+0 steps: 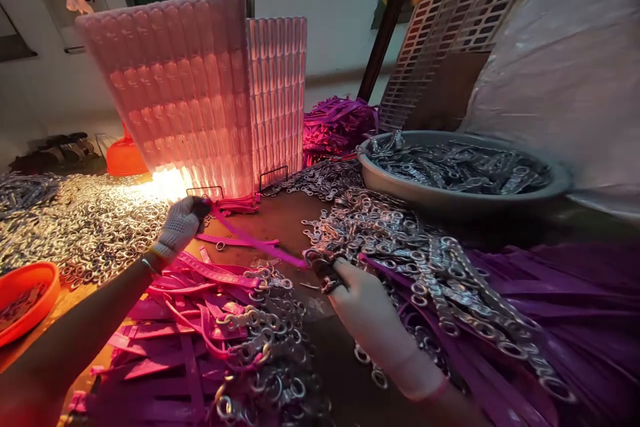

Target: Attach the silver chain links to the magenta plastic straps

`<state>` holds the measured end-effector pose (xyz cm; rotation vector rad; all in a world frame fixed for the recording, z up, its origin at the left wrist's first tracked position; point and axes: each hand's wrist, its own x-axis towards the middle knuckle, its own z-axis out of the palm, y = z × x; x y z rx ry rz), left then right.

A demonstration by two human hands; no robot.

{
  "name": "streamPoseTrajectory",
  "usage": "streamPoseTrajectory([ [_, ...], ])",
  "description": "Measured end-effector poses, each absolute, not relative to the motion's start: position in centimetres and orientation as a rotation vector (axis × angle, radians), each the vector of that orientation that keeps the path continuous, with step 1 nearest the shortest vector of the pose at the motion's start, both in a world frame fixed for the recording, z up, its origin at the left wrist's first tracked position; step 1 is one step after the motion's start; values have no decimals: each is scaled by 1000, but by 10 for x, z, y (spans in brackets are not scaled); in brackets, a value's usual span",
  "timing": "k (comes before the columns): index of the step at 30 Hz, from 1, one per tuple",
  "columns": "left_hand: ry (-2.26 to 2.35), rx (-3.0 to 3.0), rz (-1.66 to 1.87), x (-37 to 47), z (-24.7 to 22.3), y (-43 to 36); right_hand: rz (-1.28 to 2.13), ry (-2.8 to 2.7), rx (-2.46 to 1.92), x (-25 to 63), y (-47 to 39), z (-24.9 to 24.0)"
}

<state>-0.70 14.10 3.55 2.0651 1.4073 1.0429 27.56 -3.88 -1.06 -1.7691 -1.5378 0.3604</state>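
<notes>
A magenta strap [257, 243] is stretched between my two hands above the brown table [295, 213]. My left hand [183, 223], in a white dotted glove with dark fingertips, is closed on its far end. At the near end, my right hand [357, 293], in a pale glove with dark worn fingertips, pinches the strap; the exact grip is partly hidden. Below my left hand lies a heap of magenta straps [190, 333], with metal ring links [265, 340] at their right ends. A pile of metal links [350, 220] lies beyond my right hand.
Two upright clear moulded trays [190, 93] stand behind my left hand on wire holders. A grey basin [450, 197] of metal links sits at right. More metal links [100, 220] spread at left near an orange bowl [50, 280]. Magenta straps [560, 300] lie at right.
</notes>
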Motion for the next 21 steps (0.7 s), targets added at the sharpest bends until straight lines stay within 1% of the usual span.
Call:
streamPoseTrajectory([
  [1, 1528, 2169, 869, -18, 24, 147, 370, -1542, -1781, 275, -39, -10],
  [2, 1569, 2198, 818, -28, 14, 152, 376, -1544, -1792, 275, -38, -9],
  [4, 1590, 2275, 758, -37, 2, 161, 375, -1537, -1800, 276, -37, -10],
  [7, 1462, 2357, 699, -23, -3, 161, 373, -1516, -1772, 279, -36, -11],
  [12, 1061, 2324, 320, 39, 4, 138, 367, -1490, -1777, 284, -35, -12],
  [16, 751, 1942, -4, 61, 22, 119, 343, -1504, -1812, 284, -37, -11],
  [18, 705, 1873, -77, 61, 29, 112, 314, -1535, -1823, 283, -38, -9],
  [21, 649, 2057, -72, 58, 31, 102, 295, -1593, -1887, 277, -40, -6],
])
